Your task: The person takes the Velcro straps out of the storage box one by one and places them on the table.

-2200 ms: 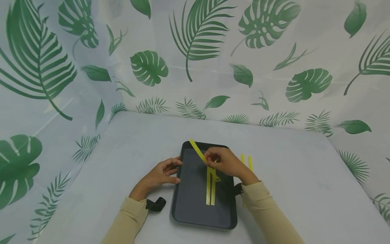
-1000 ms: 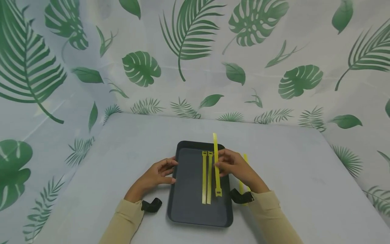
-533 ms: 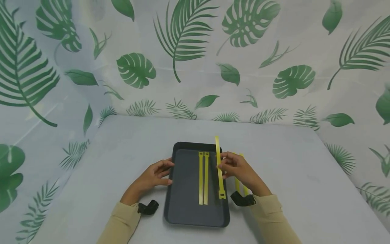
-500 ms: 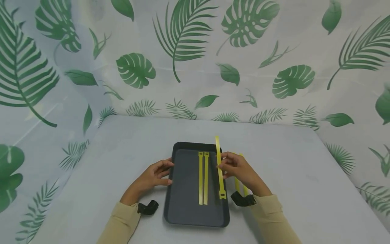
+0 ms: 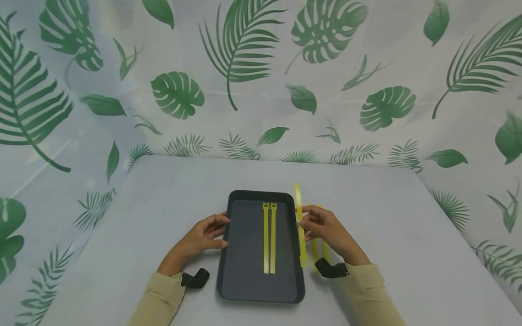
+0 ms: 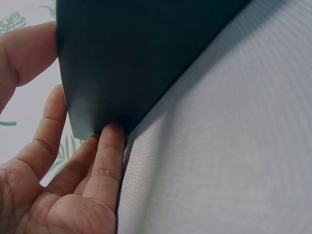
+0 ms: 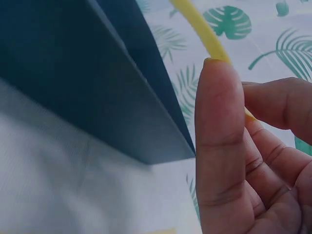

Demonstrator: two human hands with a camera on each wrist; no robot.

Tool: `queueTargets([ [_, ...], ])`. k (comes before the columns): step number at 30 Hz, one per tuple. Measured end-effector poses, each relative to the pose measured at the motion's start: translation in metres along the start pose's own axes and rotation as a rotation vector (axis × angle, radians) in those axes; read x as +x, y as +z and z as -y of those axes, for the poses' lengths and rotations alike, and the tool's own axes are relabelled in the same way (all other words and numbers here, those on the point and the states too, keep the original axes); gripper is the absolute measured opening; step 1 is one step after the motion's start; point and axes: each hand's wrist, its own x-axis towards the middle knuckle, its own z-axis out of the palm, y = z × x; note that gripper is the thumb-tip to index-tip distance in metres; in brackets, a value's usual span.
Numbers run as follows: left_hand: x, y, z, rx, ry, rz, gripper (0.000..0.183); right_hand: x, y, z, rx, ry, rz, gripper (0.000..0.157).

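My right hand (image 5: 328, 230) pinches a yellow slotted-head cable tie (image 5: 301, 236) between thumb and fingers, at the right rim of the dark grey tray (image 5: 244, 271). The tie stands lengthwise, slotted head toward me; in the right wrist view, the thumb (image 7: 220, 117) covers part of the tie (image 7: 197, 24). Inside the tray, two yellow ties (image 5: 269, 240) lie side by side, heads at the far end. My left hand (image 5: 204, 234) has its fingertips against the tray's left side; in the left wrist view these fingers (image 6: 109, 161) touch the tray wall (image 6: 122, 58).
More yellow ties (image 5: 325, 249) lie on the white table (image 5: 408, 235) right of the tray, partly behind my right hand. Black wrist cameras (image 5: 195, 278) sit on both wrists. A leaf-printed curtain (image 5: 261, 90) closes off the back and sides.
My right hand has carried the tie from over the tray to its right rim, turning it from slanted to lengthwise. Two ties inside stay put. My left hand keeps its place at the tray.
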Motion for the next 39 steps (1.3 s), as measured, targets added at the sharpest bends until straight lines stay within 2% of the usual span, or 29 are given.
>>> queueTargets([
  [13, -0.004, -0.001, -0.001, -0.019, 0.006, 0.016, 0.071, -0.015, -0.014, -0.01, -0.01, 0.032, -0.025, 0.053],
  [23, -0.004, -0.001, 0.0, 0.017, 0.022, 0.015, 0.068, -0.023, -0.031, -0.019, -0.048, 0.071, -0.047, 0.049],
  [39, -0.001, 0.004, -0.003, 0.003, 0.013, 0.008, 0.07, -0.036, -0.051, -0.028, -0.049, 0.159, -0.077, 0.057],
])
